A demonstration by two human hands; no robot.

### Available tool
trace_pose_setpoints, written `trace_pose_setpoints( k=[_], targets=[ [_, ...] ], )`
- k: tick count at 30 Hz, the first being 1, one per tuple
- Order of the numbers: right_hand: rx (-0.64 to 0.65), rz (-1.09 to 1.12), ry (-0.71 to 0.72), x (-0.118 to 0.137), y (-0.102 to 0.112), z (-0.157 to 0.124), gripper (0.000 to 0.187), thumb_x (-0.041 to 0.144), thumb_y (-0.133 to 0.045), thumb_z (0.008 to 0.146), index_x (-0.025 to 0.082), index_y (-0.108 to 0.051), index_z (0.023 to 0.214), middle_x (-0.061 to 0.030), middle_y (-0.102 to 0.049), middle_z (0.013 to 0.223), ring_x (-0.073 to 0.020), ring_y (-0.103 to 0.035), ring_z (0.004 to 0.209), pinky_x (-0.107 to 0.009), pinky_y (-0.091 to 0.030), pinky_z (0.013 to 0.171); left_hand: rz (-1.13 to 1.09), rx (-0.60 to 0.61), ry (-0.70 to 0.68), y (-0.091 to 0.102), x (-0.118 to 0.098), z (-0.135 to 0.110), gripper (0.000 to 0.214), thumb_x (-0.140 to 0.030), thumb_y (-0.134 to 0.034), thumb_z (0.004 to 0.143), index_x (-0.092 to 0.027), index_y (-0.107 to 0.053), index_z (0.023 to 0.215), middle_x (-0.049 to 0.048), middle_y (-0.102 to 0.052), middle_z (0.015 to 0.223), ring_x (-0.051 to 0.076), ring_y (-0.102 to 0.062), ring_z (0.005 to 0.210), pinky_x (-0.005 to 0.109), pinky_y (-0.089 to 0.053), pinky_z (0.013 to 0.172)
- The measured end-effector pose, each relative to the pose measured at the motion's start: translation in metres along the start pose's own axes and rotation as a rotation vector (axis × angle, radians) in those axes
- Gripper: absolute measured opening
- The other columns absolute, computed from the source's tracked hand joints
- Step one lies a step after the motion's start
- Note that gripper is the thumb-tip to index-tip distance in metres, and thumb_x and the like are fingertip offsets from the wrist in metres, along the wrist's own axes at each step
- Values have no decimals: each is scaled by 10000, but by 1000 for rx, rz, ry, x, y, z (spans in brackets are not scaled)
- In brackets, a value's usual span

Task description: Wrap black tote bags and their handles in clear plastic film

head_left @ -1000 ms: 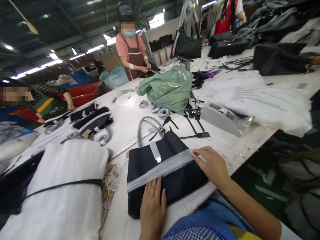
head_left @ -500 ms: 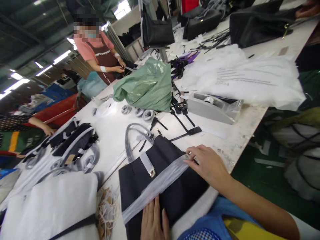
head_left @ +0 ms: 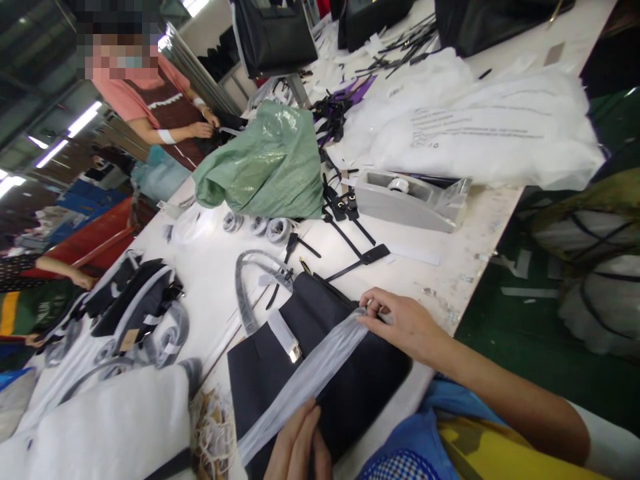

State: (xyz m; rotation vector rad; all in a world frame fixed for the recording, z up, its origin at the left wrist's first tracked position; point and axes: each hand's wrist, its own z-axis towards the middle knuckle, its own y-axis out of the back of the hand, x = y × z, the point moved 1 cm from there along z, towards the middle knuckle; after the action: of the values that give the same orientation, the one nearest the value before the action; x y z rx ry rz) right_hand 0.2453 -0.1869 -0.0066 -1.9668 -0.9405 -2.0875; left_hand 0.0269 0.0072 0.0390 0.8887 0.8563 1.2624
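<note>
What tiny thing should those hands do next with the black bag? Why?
Perhaps the left hand should smooth the long, whitish translucent strip along the black, arch-handled bag: the strip looks creased, that hand is by its lower edge, and the right hand pinches its far end.

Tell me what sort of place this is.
Probably a bag factory or workshop: a black handbag and loose black straps lie on a long white table, with an aproned person standing beyond it.
</note>
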Motion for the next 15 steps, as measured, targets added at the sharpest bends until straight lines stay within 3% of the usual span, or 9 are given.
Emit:
trace_pose_setpoints(
  k=[3,6,11,13,15],
  targets=[
    [-20,5,19,-2,-3,0,160,377,-607,856,281,-603,984,47,-691,778,-159,-629,699,-290,-459,690,-73,133,-66,-22,-15,42,590,-46,-485,920,-224,-401,1476,77,-553,1419,236,-523,1313,389,-532,1037],
    [-27,-4,18,-2,-6,-1,157,355,-606,855,275,-601,990,46,-692,770,-155,-629,693,-284,-468,690,-23,259,-101,-51,-25,70,546,-117,-438,962,-185,-352,1497,89,-436,1518,254,-375,1423,450,-463,1112],
    [24,18,43,-2,4,0,109,348,-607,869,257,-643,917,35,-696,769,-154,-639,707,-275,-485,691,48,294,-121,-73,-28,74,566,-206,-444,975,-169,-297,1520,89,-365,1560,270,-298,1460,496,-416,1134],
    [56,2,101,-5,21,3,126,339,-584,887,244,-665,883,20,-707,795,-157,-645,724,-275,-494,691,70,282,-122,-75,-28,71,574,-208,-452,972,-182,-293,1523,77,-354,1567,269,-294,1461,490,-417,1131],
    [-10,-95,168,-12,45,8,179,338,-544,915,234,-689,897,-7,-722,868,-169,-650,765,-293,-502,719,88,265,-135,-76,-28,70,578,-203,-456,969,-187,-294,1524,65,-346,1572,264,-295,1461,476,-416,1130]
  ],
)
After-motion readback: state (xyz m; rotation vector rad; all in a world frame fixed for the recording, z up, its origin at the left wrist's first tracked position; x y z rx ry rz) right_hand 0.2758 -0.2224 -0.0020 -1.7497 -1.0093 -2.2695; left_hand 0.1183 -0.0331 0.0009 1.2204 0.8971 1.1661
